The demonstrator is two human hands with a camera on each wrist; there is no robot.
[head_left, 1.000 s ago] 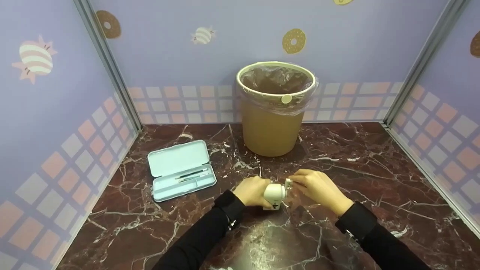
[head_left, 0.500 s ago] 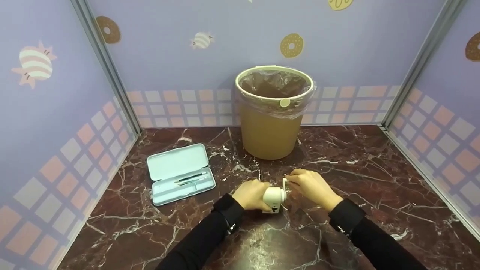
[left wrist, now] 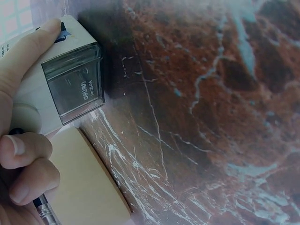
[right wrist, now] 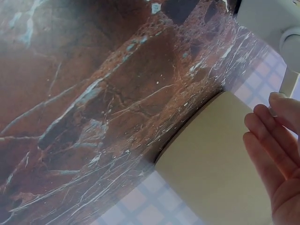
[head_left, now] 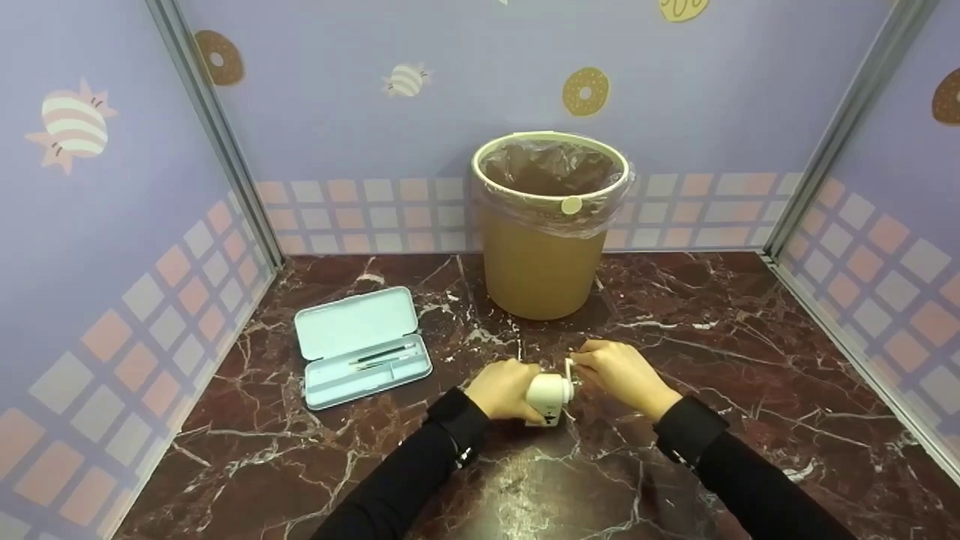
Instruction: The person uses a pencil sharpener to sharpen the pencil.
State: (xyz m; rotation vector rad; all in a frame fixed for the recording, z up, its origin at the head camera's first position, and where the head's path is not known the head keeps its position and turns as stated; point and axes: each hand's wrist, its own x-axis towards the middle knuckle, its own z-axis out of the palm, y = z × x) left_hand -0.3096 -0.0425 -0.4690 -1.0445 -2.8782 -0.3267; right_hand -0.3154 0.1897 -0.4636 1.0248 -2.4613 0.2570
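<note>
A white hand-crank pencil sharpener [head_left: 546,390] stands on the dark marble surface. My left hand [head_left: 501,388] grips its body from the left, and its thumb lies along the sharpener's face in the left wrist view. The clear shavings drawer [left wrist: 72,84] shows there too. Between the curled left fingers runs a dark, pencil-like stick with a silvery end [left wrist: 47,213], its front hidden by the fingers. On the sharpener's right side, my right hand [head_left: 624,376] pinches the handle of the crank [head_left: 569,369], which points up and away.
An open light-blue pencil case [head_left: 356,324] lies to the left, with a few pencils [head_left: 384,352] inside. Behind the hands stands a tan trash bin [head_left: 541,274] with a plastic liner. Patterned walls [head_left: 405,135] enclose the surface at the back and sides.
Over the second, my right hand has shifted slightly left with the crank handle, and the crank's angle has changed. My left hand keeps its grip. The head view has tilted a little.
</note>
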